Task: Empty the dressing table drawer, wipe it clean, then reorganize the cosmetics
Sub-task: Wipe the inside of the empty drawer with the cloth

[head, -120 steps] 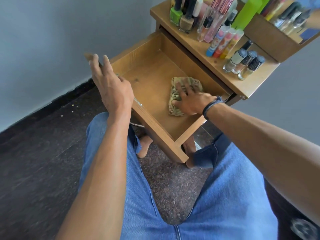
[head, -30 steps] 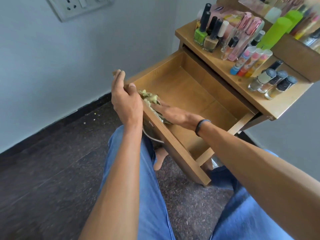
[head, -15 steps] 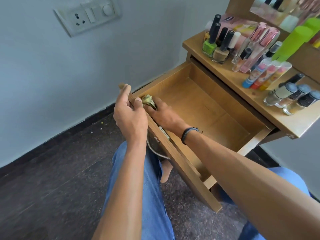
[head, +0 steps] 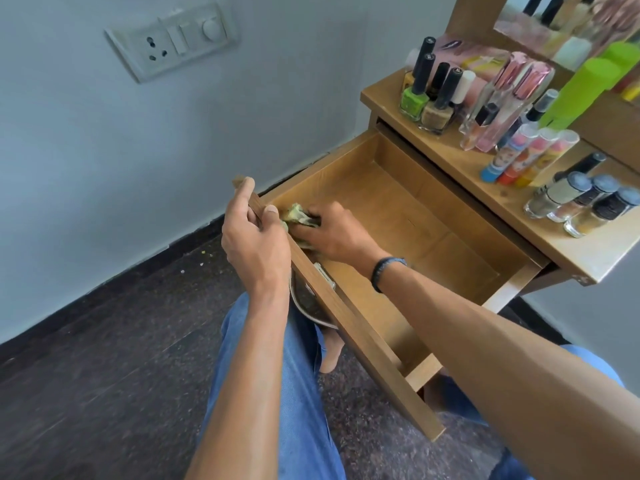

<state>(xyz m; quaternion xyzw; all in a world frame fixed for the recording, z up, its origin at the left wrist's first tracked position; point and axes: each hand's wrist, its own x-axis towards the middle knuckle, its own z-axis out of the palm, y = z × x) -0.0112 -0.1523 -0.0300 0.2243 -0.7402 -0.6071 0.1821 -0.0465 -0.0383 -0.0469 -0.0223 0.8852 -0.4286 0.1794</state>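
Head view. Your left hand clamps the near-left corner of the drawer, fingers curled together over the outer face of the front panel and thumb on its top edge. Your right hand, with a dark wristband, reaches inside palm down. Its fingers are bent around a crumpled green cloth, which sits just beside your left thumb in that corner of the drawer.

Beyond your left fingers are the dark speckled floor and a pale wall with a switch-and-socket plate.

Well beyond your right fingers, the dressing table top carries nail-polish bottles, clear perfume bottles, three lip-balm tubes and grey-capped bottles.
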